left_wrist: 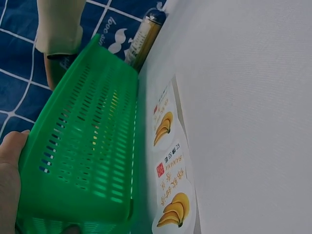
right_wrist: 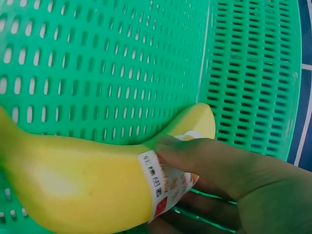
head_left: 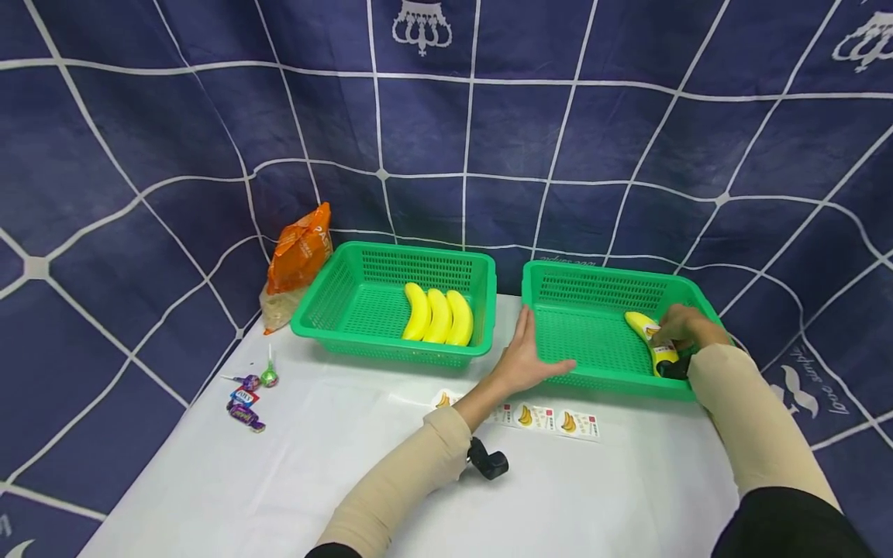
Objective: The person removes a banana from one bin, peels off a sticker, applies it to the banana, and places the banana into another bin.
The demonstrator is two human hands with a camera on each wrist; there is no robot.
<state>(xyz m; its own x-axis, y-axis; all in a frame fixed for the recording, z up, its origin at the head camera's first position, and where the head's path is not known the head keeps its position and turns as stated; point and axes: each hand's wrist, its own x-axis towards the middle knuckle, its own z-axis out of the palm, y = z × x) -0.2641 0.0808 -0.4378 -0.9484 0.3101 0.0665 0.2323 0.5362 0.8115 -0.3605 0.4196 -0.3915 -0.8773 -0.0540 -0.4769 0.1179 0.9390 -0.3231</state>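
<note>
Head view, banana: The stickered banana point(head_left: 638, 324) lies in the right end of the right basket point(head_left: 572, 333), and your right hand point(head_left: 687, 325) covers part of it

Head view, left hand: Your left hand point(head_left: 523, 360) is spread wide with long fingers at the near left corner of that basket, touching it and not curled round anything

Head view, only here: You can see the left basket point(head_left: 370, 306) with three bananas point(head_left: 438, 318) inside, and the orange bag point(head_left: 300, 252) beside it

Left wrist view, basket: You see the side of the right basket up close, and only bits of yellow through its holes, so this view cannot tell you how the banana is held

Left wrist view, packet: A long packet point(left_wrist: 145, 41) shows past the basket's far end, hard to find from the head, and the sticker strip point(left_wrist: 168, 165) looks big here

Right wrist view, grip: Your thumb is on top and your fingers curl below, so you pinch the banana right over its sticker point(right_wrist: 163, 183); only here are the red square and the writing on it clear

Right wrist view, feel: It looks smooth like a toy, so likely light and a bit slippery, but you cannot tell if it is hard or squashy

Right wrist view, best hold: Try its fat middle, off the sticker's edge, as that could peel
</note>
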